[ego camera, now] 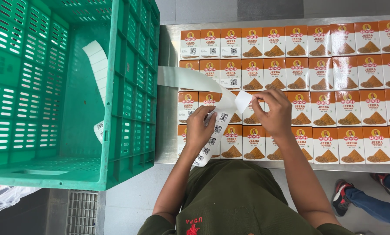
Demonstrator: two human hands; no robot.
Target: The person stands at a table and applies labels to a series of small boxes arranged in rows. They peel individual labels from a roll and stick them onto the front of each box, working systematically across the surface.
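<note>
- The left hand (200,127) grips the sticker strip (214,130) over the boxes (299,65) near the worktop's (171,43) left edge.
- The right hand (275,114) pinches one white sticker (242,101), seemingly peeling it.
- Pressing it on a box would need careful aim.
- The strip's used end trails into the green crate (116,109).

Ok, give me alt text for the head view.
Left hand holds a strip of code stickers while the right hand peels a white sticker, above rows of orange boxes on a metal table. A green crate stands left.
</note>
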